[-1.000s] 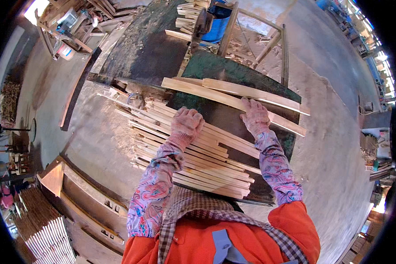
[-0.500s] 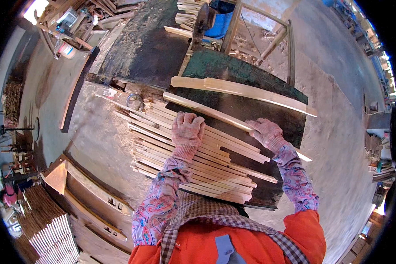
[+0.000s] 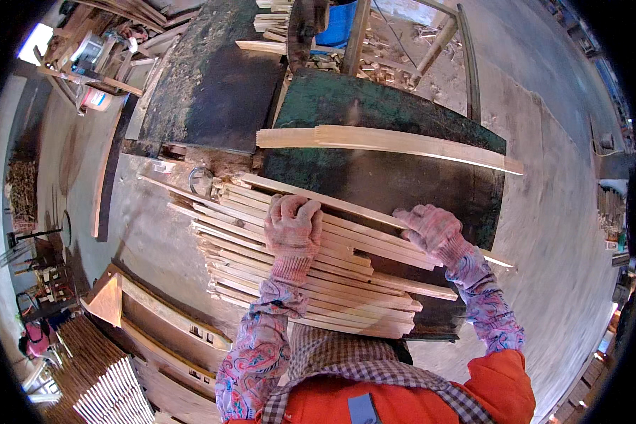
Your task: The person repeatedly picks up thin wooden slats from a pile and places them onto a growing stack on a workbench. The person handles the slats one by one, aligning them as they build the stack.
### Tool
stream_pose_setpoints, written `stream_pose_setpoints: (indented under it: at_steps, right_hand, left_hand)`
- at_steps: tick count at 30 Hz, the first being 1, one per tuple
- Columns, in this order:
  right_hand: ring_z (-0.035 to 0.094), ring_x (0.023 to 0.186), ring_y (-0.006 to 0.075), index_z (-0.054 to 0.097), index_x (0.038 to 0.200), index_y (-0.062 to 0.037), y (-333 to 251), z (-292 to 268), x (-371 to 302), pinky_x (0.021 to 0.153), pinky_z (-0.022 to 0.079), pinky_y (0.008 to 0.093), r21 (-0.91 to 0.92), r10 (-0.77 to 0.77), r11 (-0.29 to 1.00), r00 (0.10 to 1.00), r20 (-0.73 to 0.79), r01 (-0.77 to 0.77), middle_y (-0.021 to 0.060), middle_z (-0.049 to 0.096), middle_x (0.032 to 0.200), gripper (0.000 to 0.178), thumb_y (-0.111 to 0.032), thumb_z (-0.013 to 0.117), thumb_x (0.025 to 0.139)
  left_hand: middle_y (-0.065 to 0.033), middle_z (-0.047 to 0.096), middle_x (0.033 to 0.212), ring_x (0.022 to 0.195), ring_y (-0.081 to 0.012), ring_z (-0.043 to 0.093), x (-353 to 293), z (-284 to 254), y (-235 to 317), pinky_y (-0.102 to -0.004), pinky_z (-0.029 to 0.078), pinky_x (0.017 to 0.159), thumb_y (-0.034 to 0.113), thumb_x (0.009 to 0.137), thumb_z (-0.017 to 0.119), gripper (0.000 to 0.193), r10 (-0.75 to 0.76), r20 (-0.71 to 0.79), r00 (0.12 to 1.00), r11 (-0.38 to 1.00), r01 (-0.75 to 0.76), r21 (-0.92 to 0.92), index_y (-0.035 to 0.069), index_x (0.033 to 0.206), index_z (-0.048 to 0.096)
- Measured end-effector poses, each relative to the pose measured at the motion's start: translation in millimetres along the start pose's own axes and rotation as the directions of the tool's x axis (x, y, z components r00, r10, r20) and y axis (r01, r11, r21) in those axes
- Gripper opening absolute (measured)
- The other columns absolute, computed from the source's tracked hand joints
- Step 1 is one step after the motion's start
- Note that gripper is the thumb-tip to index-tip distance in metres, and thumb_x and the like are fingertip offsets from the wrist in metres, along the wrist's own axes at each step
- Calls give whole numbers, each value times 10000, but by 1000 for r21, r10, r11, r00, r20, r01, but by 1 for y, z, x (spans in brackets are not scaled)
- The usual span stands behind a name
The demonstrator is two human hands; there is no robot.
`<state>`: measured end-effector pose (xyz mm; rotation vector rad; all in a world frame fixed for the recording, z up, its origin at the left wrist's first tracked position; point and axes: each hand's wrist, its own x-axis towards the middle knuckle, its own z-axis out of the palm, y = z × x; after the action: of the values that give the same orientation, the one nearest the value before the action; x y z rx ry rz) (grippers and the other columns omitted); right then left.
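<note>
My gloved left hand point(image 3: 293, 226) is closed, its fingers curled over the far strips of a pile of pale wooden strips point(image 3: 318, 279); the fingertips are hidden. A single wooden strip point(image 3: 353, 205) runs along the far side of that pile, slanting down to the right. Near its right part, my gloved right hand point(image 3: 434, 230) is closed round it, with the strip's end poking out beyond the hand. Farther off, two overlapping wooden strips point(image 3: 410, 146) lie across the dark green tabletop point(image 3: 374, 102).
An upright round blade point(image 3: 300, 35) stands beyond the tabletop, near a blue container point(image 3: 338, 27) and a wooden frame point(image 3: 466, 63). A dark, dusty surface point(image 3: 205, 85) adjoins at left. Wooden pieces with slots point(image 3: 169, 311) lie lower left, by a stack of thin slats point(image 3: 113, 389).
The single strip has come toward me and now lies against the pile's far side, both hands with it. The view has shifted slightly.
</note>
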<state>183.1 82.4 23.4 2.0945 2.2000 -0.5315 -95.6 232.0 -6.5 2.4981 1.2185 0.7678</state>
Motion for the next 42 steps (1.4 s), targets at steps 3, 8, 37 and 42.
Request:
stream_pose_setpoints:
  at_steps: [3,8,37,42]
  right_hand:
    - [668,922,275,598,1349,-217,1,0,-2,712,577,423,-8,-35,999,999,-25,35,62,642,997,476,-375,697,911]
    - [670,931,275,596,1349,-204,-5,-11,0,731,579,425,-37,-56,998,998,24,57,57,648,1010,464,-363,682,921]
    - [627,1171,271,544,1407,-261,93,-55,136,997,457,448,-225,252,931,953,-166,-286,64,629,1232,452,-200,536,960]
    - [621,1175,288,598,1344,-212,82,-40,135,993,478,479,-164,261,931,910,-323,-325,82,632,1218,360,-246,518,995]
  left_hand:
    - [-56,612,1141,1097,-337,585,1,1,-4,-510,481,974,233,858,745,322,84,-53,995,996,-84,7,202,1165,655]
    - [-132,545,1402,1328,-397,483,4,4,-2,-581,368,1144,215,879,689,556,167,-70,983,982,-159,107,197,1411,526]
    - [-50,703,966,1001,-315,634,30,12,5,-486,415,1092,285,944,645,151,277,212,937,954,-295,58,149,948,709]
    - [-51,711,940,990,-307,638,31,11,0,-463,448,1046,298,918,665,154,244,188,951,969,-246,-13,156,951,713]
